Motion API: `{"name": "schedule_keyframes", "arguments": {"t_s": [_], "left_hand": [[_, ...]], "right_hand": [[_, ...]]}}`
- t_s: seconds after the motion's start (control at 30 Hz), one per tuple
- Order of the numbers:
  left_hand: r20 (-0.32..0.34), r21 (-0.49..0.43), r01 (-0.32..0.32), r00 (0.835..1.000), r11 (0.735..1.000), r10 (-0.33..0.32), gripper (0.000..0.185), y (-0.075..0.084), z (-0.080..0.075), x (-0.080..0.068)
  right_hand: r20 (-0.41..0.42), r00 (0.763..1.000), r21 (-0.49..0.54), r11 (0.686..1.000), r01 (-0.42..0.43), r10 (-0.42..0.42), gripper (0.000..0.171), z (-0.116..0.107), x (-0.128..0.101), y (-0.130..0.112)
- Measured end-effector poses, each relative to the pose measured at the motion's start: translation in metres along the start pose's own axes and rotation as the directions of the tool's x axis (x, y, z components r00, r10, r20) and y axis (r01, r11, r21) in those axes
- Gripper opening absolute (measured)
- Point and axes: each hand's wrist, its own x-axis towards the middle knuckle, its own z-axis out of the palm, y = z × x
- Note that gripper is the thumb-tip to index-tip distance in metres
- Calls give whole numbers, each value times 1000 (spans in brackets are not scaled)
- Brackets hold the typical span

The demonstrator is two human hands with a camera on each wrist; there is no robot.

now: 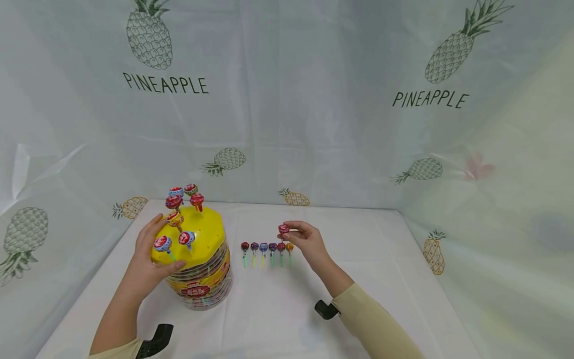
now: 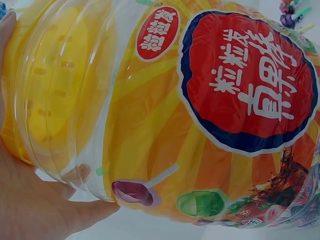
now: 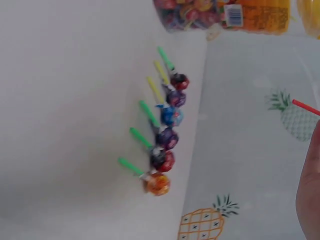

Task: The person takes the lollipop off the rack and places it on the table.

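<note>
My left hand (image 1: 145, 262) grips the side of a large plastic candy jar (image 1: 199, 289), fingers at the far edge of its yellow lid (image 1: 208, 227) and thumb at the near edge. Several wrapped lollipops (image 1: 186, 238) stand up from holes in that lid. Up close, the left wrist view has the jar's orange label with a red emblem (image 2: 250, 80). To the right, my right hand (image 1: 314, 245) pinches a red-wrapped lollipop (image 1: 283, 228) above the table. Its red stick (image 3: 306, 107) shows beside the fingers in the right wrist view.
Between jar and right hand, several lollipops lie in a row, including a blue one (image 1: 263, 247) and an orange one (image 1: 289, 247), sticks toward me. A white cloth covers the table (image 1: 358, 239). Behind hangs a pale curtain (image 1: 314, 129) with pineapple prints.
</note>
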Motion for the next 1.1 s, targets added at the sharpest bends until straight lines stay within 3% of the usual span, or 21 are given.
{"name": "schedule_keyframes", "arguments": {"t_s": [0.4,0.73,0.97,1.1], "left_hand": [[-5,0,6,1000,1000,-6,103,3,0,0],[-6,4,11,1000,1000,-11,103,1,0,-1],[-4,9,16,1000,1000,-16,103,3,-1,-1],[-4,4,10,1000,1000,-10,103,2,0,-1]], "right_hand": [[-48,990,15,991,-131,131,36,-24,-3,23],[-52,989,-76,987,-144,141,32,-31,-9,18],[-103,984,-88,984,-156,147,33,-48,5,59],[-123,982,-113,981,-160,146,33,-54,8,69]]}}
